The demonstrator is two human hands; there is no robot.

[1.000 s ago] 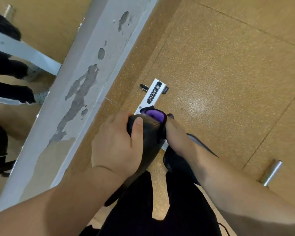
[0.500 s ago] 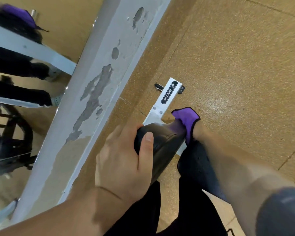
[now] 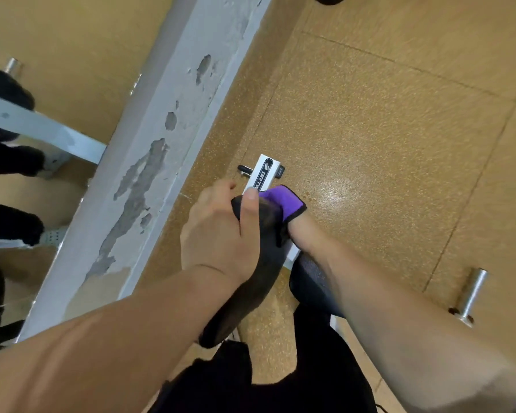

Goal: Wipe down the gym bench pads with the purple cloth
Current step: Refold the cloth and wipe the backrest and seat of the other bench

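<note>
A black gym bench pad (image 3: 251,281) runs from centre down toward me, narrow and seen edge-on. My left hand (image 3: 218,231) grips its upper end from the left, thumb laid across the top. The purple cloth (image 3: 283,201), edged in black, is pressed over the pad's far end on the right side. My right hand (image 3: 303,234) is mostly hidden under the cloth; only the wrist shows, holding the cloth against the pad. A second black pad (image 3: 310,281) sits lower right, under my right forearm.
The white bench frame foot (image 3: 264,171) with a black logo rests on the speckled tan floor. A peeling white wall base (image 3: 149,162) with a mirror above it runs diagonally at left. A metal peg (image 3: 472,293) stands at the right. My dark trousers fill the bottom.
The cloth and my right hand slid up over the pad's far end, from the side toward the top. My left hand shifted its grip further up the pad.
</note>
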